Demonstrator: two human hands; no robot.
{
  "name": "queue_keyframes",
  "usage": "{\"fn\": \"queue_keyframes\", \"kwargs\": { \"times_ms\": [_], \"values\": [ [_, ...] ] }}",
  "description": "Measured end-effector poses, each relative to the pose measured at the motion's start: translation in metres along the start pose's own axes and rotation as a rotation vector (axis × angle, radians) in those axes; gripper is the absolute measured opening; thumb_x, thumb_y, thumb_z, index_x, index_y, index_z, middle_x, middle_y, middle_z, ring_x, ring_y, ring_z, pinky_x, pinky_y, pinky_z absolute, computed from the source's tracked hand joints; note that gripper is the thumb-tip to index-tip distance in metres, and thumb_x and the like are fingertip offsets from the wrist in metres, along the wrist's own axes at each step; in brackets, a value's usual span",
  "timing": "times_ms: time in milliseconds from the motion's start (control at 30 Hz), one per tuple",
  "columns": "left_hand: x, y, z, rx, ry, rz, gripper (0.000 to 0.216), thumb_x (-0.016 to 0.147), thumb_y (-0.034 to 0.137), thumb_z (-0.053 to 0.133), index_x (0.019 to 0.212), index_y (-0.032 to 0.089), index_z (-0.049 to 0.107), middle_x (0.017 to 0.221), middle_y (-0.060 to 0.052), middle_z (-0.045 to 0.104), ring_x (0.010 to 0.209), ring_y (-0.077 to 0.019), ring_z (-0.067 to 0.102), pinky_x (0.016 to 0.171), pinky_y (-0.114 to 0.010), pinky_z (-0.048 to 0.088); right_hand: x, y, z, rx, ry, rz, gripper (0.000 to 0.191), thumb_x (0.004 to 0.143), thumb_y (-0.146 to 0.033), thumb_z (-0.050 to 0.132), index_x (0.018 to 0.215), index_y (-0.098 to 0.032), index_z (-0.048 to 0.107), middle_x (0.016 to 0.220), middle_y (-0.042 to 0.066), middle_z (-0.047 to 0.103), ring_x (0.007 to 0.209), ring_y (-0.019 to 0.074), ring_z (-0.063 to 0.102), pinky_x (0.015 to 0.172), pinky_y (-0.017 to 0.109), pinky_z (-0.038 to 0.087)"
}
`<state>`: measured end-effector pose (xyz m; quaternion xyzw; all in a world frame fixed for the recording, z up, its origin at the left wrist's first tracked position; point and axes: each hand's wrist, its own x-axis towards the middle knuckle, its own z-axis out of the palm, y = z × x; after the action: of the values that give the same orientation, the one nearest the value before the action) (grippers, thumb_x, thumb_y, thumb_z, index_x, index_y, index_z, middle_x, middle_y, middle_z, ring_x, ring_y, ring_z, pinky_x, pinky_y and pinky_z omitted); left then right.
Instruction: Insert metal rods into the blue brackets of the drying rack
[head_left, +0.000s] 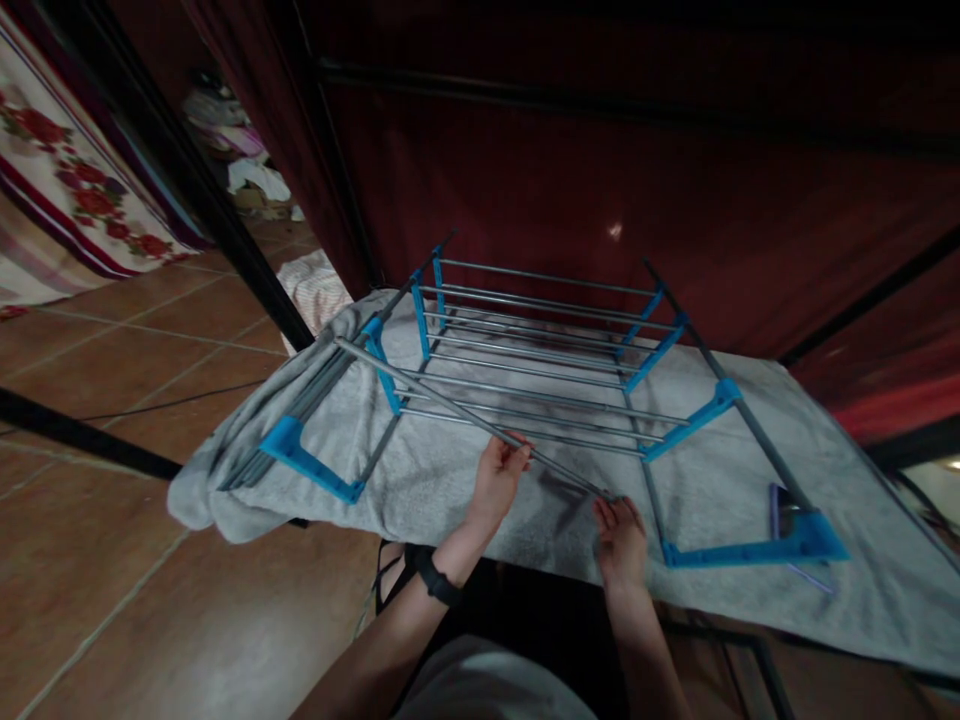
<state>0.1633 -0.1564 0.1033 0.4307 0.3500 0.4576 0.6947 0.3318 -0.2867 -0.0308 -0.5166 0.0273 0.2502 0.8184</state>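
My left hand (501, 478) is closed around the middle of a thin grey metal rod (450, 405). At the rod's near end, my right hand (621, 530) has its fingers closed on the tip. The rod slants from upper left to lower right across a rack frame (637, 410) of grey tubes, which looks like a shoe or drying rack. Blue plastic brackets join its sides, among them a front left bracket (311, 460) and a front right bracket (757, 540). Several crossbars (525, 375) span the frame's far part; none spans the two front brackets.
The rack lies on a grey blanket (465, 500). Several loose rods (289, 425) lie at its left edge. A dark flat object with a purple edge (784, 505) rests by the front right bracket. A black post (225, 240) stands at left; a dark red curtain (562, 180) hangs behind.
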Motion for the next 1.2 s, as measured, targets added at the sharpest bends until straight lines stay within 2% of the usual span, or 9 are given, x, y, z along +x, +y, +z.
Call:
{"fn": "queue_keyframes", "kwargs": {
  "times_ms": [100,200,400,533,667,800,933,1100,1200],
  "values": [
    [0.001,0.001,0.001,0.023,-0.003,0.012,0.020,0.076,0.029,0.078,0.090,0.022,0.066,0.088,-0.004,0.070,0.085,-0.0189,0.066,0.073,-0.027,0.051,-0.012,0.012,0.009,-0.039,-0.127,0.025,0.037,0.071,-0.035,0.072,0.105,-0.027,0.059,0.089,-0.002,0.070,0.087,0.0197,0.073,0.087,0.040,0.058],
    [0.002,0.000,0.000,0.037,-0.008,0.038,0.017,0.079,0.028,0.076,0.091,0.022,0.066,0.087,-0.004,0.071,0.085,-0.0187,0.066,0.076,-0.027,0.051,-0.024,0.022,0.022,-0.083,-0.186,0.114,0.038,0.073,-0.038,0.072,0.108,-0.028,0.059,0.090,0.000,0.072,0.086,0.0199,0.072,0.084,0.039,0.058],
    [0.006,-0.005,-0.007,0.080,-0.021,0.049,0.016,0.080,0.025,0.075,0.094,0.021,0.069,0.087,-0.005,0.072,0.088,-0.0210,0.069,0.084,-0.031,0.051,-0.061,0.032,0.053,-0.116,-0.272,0.300,0.042,0.069,-0.039,0.079,0.105,-0.025,0.064,0.093,0.004,0.077,0.079,0.0208,0.072,0.073,0.036,0.059],
    [0.005,-0.007,-0.013,0.123,-0.030,0.058,0.017,0.080,0.021,0.074,0.096,0.021,0.071,0.086,-0.006,0.072,0.086,-0.0215,0.069,0.081,-0.031,0.051,-0.084,0.033,0.070,-0.145,-0.363,0.432,0.045,0.063,-0.040,0.084,0.101,-0.021,0.067,0.091,0.006,0.078,0.075,0.0201,0.072,0.067,0.033,0.059],
    [0.005,-0.006,-0.018,0.166,-0.046,0.067,0.016,0.080,0.019,0.073,0.096,0.021,0.072,0.082,-0.004,0.071,0.082,-0.0201,0.067,0.076,-0.028,0.049,-0.090,0.033,0.077,-0.209,-0.429,0.510,0.046,0.061,-0.040,0.084,0.098,-0.019,0.068,0.086,0.007,0.077,0.071,0.0191,0.071,0.066,0.032,0.058],
    [0.007,0.000,-0.024,0.216,-0.044,0.088,0.015,0.077,0.018,0.077,0.091,0.022,0.073,0.078,-0.002,0.069,0.077,-0.0185,0.064,0.074,-0.026,0.047,-0.080,0.029,0.075,-0.332,-0.458,0.464,0.050,0.063,-0.045,0.082,0.103,-0.020,0.069,0.076,0.005,0.075,0.063,0.0200,0.069,0.060,0.033,0.055],
    [0.013,0.006,-0.036,0.272,0.005,0.184,0.013,0.078,0.020,0.077,0.089,0.023,0.073,0.082,-0.001,0.069,0.080,-0.0183,0.061,0.076,-0.025,0.046,-0.062,0.014,0.070,-0.326,-0.430,0.345,0.041,0.063,-0.045,0.083,0.095,-0.021,0.072,0.079,0.005,0.075,0.071,0.0209,0.070,0.065,0.033,0.056],
    [0.016,0.006,-0.059,0.355,-0.011,0.265,0.012,0.084,0.029,0.071,0.095,0.025,0.072,0.074,0.000,0.064,0.070,-0.0177,0.057,0.070,-0.025,0.045,-0.044,-0.014,0.067,-0.290,-0.365,0.215,0.044,0.065,-0.048,0.084,0.098,-0.020,0.073,0.085,0.007,0.075,0.076,0.0203,0.069,0.071,0.034,0.056],
    [0.017,0.007,-0.075,0.431,-0.021,0.296,0.012,0.084,0.031,0.072,0.093,0.024,0.075,0.082,-0.003,0.068,0.078,-0.0199,0.059,0.075,-0.026,0.045,-0.038,-0.030,0.069,-0.287,-0.327,0.125,0.043,0.067,-0.048,0.083,0.098,-0.020,0.073,0.087,0.007,0.075,0.078,0.0195,0.069,0.073,0.033,0.056]
  ]
}}
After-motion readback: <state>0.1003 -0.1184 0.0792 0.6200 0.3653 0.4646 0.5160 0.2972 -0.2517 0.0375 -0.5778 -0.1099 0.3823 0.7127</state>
